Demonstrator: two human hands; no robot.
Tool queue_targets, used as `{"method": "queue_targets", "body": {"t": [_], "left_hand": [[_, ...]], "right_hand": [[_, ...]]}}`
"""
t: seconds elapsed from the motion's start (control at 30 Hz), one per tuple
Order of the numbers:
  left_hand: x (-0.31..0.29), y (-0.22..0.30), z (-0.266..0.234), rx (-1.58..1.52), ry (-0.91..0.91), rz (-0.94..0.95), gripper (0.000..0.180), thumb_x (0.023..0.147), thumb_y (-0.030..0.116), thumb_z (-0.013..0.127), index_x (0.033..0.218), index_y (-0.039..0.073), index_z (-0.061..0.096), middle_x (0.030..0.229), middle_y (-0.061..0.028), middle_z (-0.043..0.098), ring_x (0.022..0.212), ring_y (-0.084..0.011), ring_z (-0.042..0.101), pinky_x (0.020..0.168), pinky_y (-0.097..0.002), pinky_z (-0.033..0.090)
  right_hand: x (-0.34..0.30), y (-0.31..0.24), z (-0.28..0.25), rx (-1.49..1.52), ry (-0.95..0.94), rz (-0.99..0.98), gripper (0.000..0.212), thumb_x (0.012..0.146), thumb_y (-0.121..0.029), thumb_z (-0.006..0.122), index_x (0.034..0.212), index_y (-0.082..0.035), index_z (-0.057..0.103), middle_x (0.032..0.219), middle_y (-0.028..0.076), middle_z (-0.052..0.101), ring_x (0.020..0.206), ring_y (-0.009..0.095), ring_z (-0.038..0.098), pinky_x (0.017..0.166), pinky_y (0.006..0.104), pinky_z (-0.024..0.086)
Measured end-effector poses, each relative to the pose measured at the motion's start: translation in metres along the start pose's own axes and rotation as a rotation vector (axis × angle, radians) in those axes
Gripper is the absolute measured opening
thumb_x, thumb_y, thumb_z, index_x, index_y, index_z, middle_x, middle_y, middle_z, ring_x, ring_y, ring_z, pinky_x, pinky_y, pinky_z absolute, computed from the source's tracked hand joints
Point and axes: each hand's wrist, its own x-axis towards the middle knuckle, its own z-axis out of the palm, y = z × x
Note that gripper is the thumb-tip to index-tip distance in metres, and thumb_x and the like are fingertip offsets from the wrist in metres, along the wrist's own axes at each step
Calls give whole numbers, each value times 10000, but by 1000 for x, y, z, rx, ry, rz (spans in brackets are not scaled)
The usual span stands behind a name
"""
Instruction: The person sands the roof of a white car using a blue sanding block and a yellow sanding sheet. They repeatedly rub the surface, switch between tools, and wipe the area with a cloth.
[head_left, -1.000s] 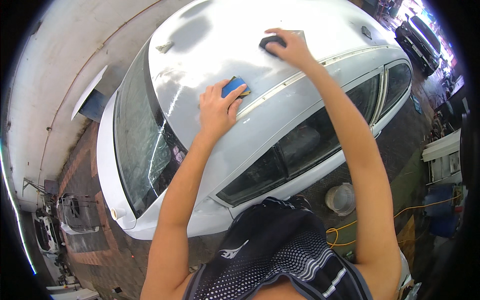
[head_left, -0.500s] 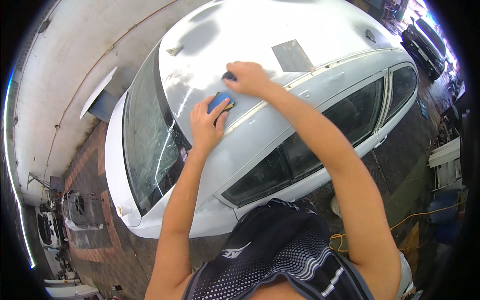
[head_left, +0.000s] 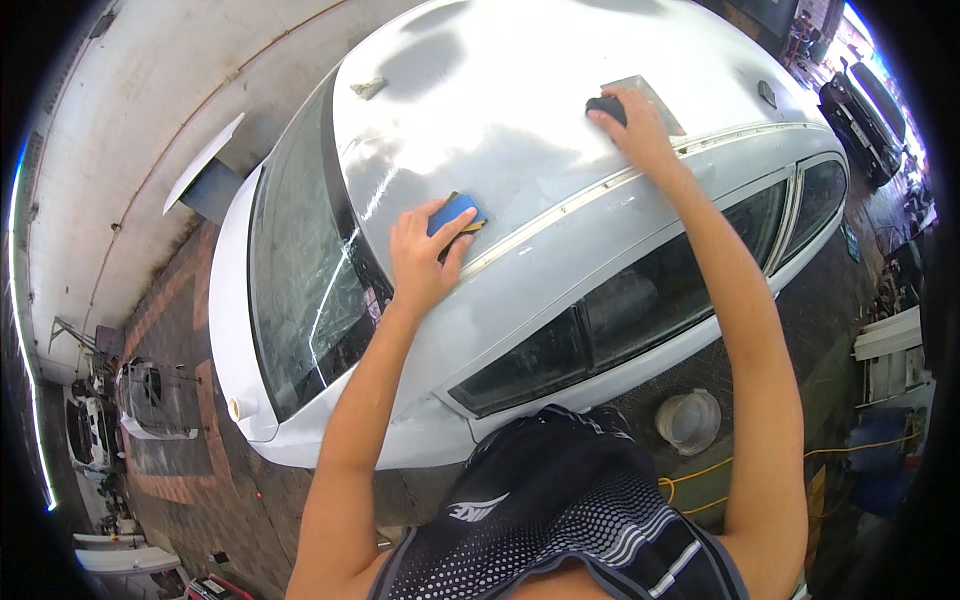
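Note:
My left hand [head_left: 422,258] is closed round a blue sanding block [head_left: 454,212] with a dark and yellowish edge beneath it. The block rests on the patchy white-and-grey roof [head_left: 545,115] of a car, near the windshield [head_left: 290,260]. Farther right, my right hand [head_left: 634,132] grips a small dark pad [head_left: 607,107] against the roof. Its underside and exact kind are hidden. A flat grey sheet [head_left: 658,100] lies right beside that hand, partly covered by it.
Two small crumpled pieces lie on the roof, one greenish-grey [head_left: 369,88], one dark [head_left: 767,94]. A bucket [head_left: 688,420] stands on the floor beside the car, near a yellow cord [head_left: 700,471]. Another dark car [head_left: 862,120] is at the far right.
My right hand has swept right along the roof with the dark pad, from near the blue block to the grey sheet. The left hand stays on the block. The bucket has come into fuller view.

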Motion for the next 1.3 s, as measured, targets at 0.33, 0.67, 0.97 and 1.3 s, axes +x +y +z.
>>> {"method": "queue_targets", "body": {"t": [0.33,0.67,0.97,1.3], "left_hand": [[-26,-18,-33,-26,-96,39,380,818,198,874,1194,229,826,1259,-149,708,1069,-331,663,936,-467,496],[107,74,84,-15,-55,177,317,860,252,824,1174,287,826,1154,-79,698,1039,-308,640,913,-474,473],[-37,-22,-29,13,-105,39,375,803,165,872,1172,223,840,1235,-163,718,1106,-353,668,929,-460,513],[39,35,36,-98,-32,170,328,847,228,842,1172,271,834,1132,-94,725,1042,-307,667,909,-443,509]], "right_hand": [[4,62,-53,-268,297,-92,586,976,-494,756,1363,-67,645,1306,162,673,1130,333,666,976,447,538],[-43,71,-75,-84,247,292,407,1015,-410,734,886,-30,668,670,75,636,620,242,615,633,392,495],[-51,63,-76,-143,252,246,409,1011,-398,747,869,-26,651,700,79,636,639,208,582,650,349,485],[-56,73,-76,-93,265,283,420,1010,-402,748,863,-20,655,698,65,622,630,181,546,640,333,477]]}}
